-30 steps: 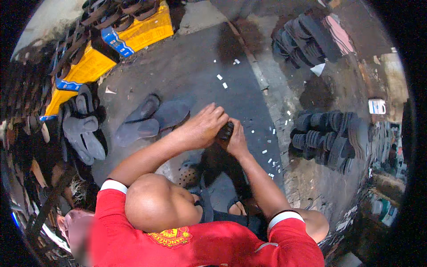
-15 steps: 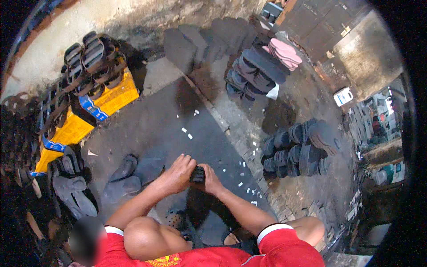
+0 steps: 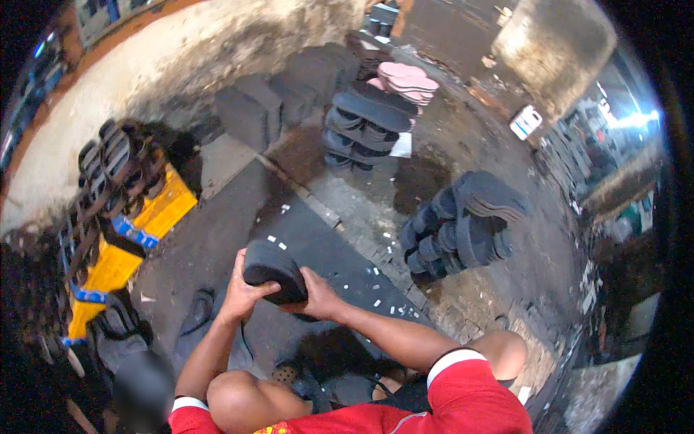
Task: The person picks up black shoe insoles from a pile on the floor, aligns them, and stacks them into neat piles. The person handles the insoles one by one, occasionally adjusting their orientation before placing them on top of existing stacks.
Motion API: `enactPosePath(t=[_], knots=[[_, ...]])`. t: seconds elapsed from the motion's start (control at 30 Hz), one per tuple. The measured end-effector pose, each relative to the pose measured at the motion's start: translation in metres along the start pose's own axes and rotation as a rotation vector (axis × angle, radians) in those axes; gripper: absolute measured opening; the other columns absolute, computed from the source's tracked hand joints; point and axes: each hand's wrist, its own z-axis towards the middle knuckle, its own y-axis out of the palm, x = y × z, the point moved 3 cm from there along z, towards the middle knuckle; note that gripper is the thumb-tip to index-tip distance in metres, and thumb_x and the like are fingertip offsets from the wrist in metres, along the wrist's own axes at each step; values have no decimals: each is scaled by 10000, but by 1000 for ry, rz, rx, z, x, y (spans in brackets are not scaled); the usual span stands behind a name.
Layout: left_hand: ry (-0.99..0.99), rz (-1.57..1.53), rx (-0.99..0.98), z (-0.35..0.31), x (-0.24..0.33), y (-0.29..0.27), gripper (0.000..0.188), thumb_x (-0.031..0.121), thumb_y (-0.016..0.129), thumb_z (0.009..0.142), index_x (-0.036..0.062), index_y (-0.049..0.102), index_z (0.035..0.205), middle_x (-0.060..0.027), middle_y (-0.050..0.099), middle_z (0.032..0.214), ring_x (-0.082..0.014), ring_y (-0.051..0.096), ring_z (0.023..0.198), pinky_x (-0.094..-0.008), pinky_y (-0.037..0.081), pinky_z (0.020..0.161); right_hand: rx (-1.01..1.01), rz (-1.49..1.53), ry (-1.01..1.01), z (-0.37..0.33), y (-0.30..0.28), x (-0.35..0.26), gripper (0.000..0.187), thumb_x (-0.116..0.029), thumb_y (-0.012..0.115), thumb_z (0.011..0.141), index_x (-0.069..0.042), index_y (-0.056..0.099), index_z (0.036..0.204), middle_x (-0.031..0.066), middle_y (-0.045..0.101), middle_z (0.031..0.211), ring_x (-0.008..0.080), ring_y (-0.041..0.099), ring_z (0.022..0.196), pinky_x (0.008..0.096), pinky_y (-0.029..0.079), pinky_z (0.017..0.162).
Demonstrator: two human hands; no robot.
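A thick black sole (image 3: pixel 271 262), or several pressed together, is held in front of me above the floor, with its rounded end toward the far side. My left hand (image 3: pixel 244 291) grips its left side, thumb across the near end. On the opposite side my right hand (image 3: pixel 318 295) is closed around its edge. Below my left forearm lie dark grey soles or sandals (image 3: pixel 196 311), partly covered by the arm.
Strapped sandals (image 3: pixel 108 163) sit on yellow boxes (image 3: pixel 168 206) at left. Farther off stand piled black sandals (image 3: pixel 365 134), pink soles (image 3: pixel 406 81) and dark sheets (image 3: pixel 249 108) against the wall. Stacked soles (image 3: pixel 463 224) and a white jug (image 3: pixel 525 123) are right; white scraps (image 3: pixel 373 271) dot the floor.
The black piece between my hands has been raised and turned, so its broad rounded shape shows. My left hand has shifted left along it. The whole view has swung round.
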Motion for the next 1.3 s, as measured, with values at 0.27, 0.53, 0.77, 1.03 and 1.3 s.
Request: enactPosePath(t=[0.27,0.53,0.77,1.03,1.3], knots=[[303,223,-164,55,193,126,629,172,906,756,38,560,1264,-83,692,1169,-216,668,1061,-374,516,960,-102,435,-651,1,-210,-140,894,-393,959,704,-46,538,1412,145,679,1287,256,629,1196,420,478,1083],[328,813,-872,78,209,341,783,314,910,785,41,519,1405,-86,658,1221,-222,620,1151,-360,494,1006,269,192,-38,-166,-402,-65,656,-339,846,858,-41,590,1383,76,657,1271,195,590,1205,346,456,1040],[-260,199,-578,173,115,421,909,555,800,869,-5,440,1487,-131,636,1292,-207,634,1090,-341,515,848,741,857,453,-247,-475,100,427,-384,853,838,-94,725,1124,28,701,1145,157,632,872,328,530,761],[-434,-51,-570,190,65,439,463,296,785,931,17,641,1272,-66,730,1123,-206,694,949,-369,541,806,706,977,541,-236,-472,150,369,-359,853,847,-105,726,1085,60,724,1079,164,664,960,320,534,800],[-317,-68,-497,181,66,446,421,305,810,885,4,703,1159,-142,738,1121,-266,705,982,-433,556,892,689,1003,461,-233,-464,126,401,-393,822,868,-155,696,1164,-14,703,1041,135,601,819,278,442,633]])
